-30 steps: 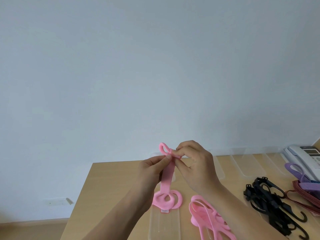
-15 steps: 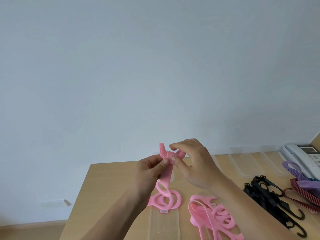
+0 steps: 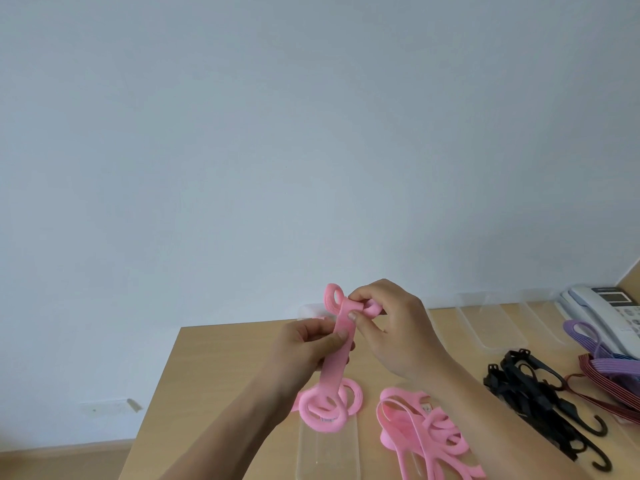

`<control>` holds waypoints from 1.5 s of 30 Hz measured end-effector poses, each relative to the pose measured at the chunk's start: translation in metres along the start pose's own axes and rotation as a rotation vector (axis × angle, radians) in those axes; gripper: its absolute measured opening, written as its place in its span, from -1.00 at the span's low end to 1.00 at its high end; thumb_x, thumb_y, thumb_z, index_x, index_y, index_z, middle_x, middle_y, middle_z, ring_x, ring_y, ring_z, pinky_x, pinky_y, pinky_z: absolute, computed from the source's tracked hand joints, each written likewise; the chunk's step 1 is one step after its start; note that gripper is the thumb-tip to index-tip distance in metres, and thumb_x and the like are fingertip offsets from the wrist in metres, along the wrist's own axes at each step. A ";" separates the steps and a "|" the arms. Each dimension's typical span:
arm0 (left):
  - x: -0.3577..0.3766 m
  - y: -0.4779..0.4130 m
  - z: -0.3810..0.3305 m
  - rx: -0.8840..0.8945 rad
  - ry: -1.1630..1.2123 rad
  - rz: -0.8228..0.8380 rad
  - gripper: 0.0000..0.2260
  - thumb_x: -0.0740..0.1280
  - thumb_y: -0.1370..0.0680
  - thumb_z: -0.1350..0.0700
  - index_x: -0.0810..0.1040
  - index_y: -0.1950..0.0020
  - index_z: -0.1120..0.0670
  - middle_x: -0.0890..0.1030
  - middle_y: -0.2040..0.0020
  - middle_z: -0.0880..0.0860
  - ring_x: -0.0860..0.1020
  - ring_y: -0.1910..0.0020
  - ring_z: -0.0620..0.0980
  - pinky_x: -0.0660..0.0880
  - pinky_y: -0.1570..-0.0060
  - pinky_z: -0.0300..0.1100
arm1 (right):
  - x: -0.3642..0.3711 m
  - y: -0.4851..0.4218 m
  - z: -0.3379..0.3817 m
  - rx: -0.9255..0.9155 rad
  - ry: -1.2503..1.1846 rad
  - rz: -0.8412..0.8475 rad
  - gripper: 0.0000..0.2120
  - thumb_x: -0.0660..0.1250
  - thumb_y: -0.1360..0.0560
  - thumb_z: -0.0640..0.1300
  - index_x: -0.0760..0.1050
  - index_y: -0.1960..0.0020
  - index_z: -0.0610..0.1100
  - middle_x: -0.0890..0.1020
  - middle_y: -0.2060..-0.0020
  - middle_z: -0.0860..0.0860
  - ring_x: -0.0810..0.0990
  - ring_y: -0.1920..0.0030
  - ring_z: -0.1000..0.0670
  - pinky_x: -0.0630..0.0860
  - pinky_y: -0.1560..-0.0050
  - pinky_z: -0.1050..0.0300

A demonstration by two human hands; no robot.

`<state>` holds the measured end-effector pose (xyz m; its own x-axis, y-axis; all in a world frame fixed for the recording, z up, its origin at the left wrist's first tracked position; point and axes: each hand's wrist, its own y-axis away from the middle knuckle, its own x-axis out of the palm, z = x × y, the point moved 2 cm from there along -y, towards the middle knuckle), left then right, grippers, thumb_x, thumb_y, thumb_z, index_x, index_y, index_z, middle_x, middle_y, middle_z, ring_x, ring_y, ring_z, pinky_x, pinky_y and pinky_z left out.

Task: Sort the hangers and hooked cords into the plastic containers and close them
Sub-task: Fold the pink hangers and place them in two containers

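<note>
Your left hand (image 3: 308, 344) pinches the flat middle strap of a pink hanger (image 3: 337, 358) between thumb and fingers. Your right hand (image 3: 391, 327) is curled round the hanger's upper end and grips it just beside the small loop at the top. You hold the hanger nearly upright, tilted a little, above the far end of the clear container (image 3: 327, 452) that lies lengthwise on the bench (image 3: 214, 368). The hanger's lower rings hang down at that far end. Whether they touch the container cannot be told.

Just to the right of the clear container lies a loose pile of pink hangers (image 3: 426, 434), flat on the bench. Farther right of the container is a heap of black hooked pieces (image 3: 540, 400), their hooks pointing toward you. Beyond those, well to the container's right, lie dark red cords (image 3: 609, 386) and purple hangers (image 3: 588, 341), with the purple ones partly resting on a white telephone (image 3: 602, 313). Behind and to the right of the clear container, along the wall edge of the bench, more clear containers (image 3: 485, 323) stand side by side.
</note>
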<state>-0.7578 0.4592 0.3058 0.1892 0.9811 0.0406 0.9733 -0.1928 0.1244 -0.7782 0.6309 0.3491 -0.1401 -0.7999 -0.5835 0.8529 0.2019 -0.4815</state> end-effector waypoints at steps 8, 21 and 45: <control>0.007 0.001 -0.002 0.020 0.131 -0.091 -0.66 0.46 -0.49 -0.15 0.75 -0.04 0.11 0.68 -0.03 0.34 0.64 0.05 0.09 0.62 -0.11 0.11 | 0.011 0.005 0.005 -0.186 0.041 -0.102 -0.79 0.47 -0.35 -0.45 0.62 0.11 -0.20 0.57 0.17 0.01 0.55 0.23 0.08 0.45 0.22 0.37; 0.006 0.005 -0.007 0.093 0.021 -0.078 -0.85 0.41 -0.63 0.00 0.75 -0.05 0.01 0.75 -0.01 0.12 0.68 -0.11 0.17 0.60 -0.17 0.08 | 0.009 0.000 -0.004 0.246 -0.350 0.162 -0.84 0.38 -0.57 -0.24 0.65 -0.11 -0.09 0.71 0.11 0.09 0.69 0.10 0.07 0.63 0.10 0.17; 0.015 0.011 0.009 -0.136 0.328 -0.181 -0.74 0.44 -0.52 0.00 0.75 -0.02 0.18 0.67 0.08 0.13 0.54 0.11 0.06 0.42 0.05 0.03 | 0.017 0.008 -0.001 0.078 -0.276 -0.130 -0.67 0.44 -0.38 -0.41 0.65 0.05 0.00 0.65 0.11 0.15 0.64 0.02 0.04 0.60 0.00 0.07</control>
<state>-0.7426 0.4718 0.2989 -0.0571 0.9465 0.3178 0.9568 -0.0390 0.2880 -0.7742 0.6192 0.3348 -0.1178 -0.9413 -0.3162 0.8744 0.0526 -0.4823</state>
